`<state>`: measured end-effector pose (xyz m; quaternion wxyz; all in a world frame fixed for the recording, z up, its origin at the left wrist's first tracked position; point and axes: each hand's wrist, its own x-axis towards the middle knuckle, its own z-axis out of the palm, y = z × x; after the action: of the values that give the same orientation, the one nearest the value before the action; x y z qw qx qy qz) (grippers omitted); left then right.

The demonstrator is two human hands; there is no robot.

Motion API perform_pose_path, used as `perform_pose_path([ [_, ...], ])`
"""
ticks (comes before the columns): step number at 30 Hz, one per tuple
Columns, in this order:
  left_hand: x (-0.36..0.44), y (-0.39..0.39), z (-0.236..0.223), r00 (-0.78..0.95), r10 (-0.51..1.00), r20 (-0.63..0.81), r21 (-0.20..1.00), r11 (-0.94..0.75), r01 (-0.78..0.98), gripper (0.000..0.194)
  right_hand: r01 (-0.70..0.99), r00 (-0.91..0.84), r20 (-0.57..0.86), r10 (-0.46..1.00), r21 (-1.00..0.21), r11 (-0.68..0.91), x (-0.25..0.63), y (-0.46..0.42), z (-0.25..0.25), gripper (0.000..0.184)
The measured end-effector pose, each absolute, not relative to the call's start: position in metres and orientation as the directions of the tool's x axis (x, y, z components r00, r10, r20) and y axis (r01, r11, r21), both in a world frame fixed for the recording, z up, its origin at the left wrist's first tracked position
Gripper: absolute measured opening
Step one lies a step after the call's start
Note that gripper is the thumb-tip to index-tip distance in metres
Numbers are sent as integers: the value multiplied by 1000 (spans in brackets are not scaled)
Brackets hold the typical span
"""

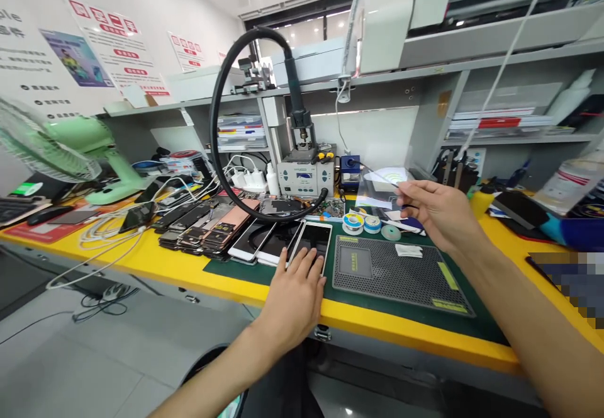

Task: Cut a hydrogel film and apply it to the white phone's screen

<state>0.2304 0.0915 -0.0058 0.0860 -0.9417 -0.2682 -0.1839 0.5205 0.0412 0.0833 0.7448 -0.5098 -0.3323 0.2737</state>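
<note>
My left hand [295,292] lies flat with fingers stretched over the lower part of a white-framed smartphone [315,238] at the mat's front edge. Left of it, a second white smartphone [282,242] and a third [248,242] lie side by side, screens up. My right hand [431,207] is raised over the back of the bench, thumb and fingers pinched on a thin dark tool [387,180] whose kind I cannot make out. Behind that hand is a clear plastic sheet or bag [377,194]. Below it, a grey perforated repair mat [391,273] carries a small white piece [408,250].
Stacked phone parts [207,226] and tangled white cables [113,223] fill the left side, beside a green fan [113,160]. A hot-air station [304,179] with a looping black hose [217,109] stands behind the phones. Solder spools [353,222] sit near the mat. A yellow bottle [481,203] stands right.
</note>
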Motion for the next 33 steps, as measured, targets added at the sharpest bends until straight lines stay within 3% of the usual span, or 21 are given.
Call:
perform_pose_path([
  [7,190,66,-29,633,392,668,106,-891,441,29,-55,630,199,751,-953,299,519,41,83,36],
  [10,153,91,-20,528,437,729,97,-828,552,25,-47,625,213,751,-950,309,517,41,83,34],
  [13,128,125,-3,578,449,681,0,-789,614,28,-31,619,219,754,-953,301,515,41,82,32],
  [16,125,149,10,726,425,540,-125,-813,569,39,-24,615,212,760,-958,286,513,41,81,32],
  [21,141,170,22,852,391,348,-180,-864,470,46,-28,620,173,765,-970,242,512,42,80,31],
  [33,146,176,20,878,227,421,-261,-897,356,32,-54,623,179,761,-961,270,509,42,83,35],
])
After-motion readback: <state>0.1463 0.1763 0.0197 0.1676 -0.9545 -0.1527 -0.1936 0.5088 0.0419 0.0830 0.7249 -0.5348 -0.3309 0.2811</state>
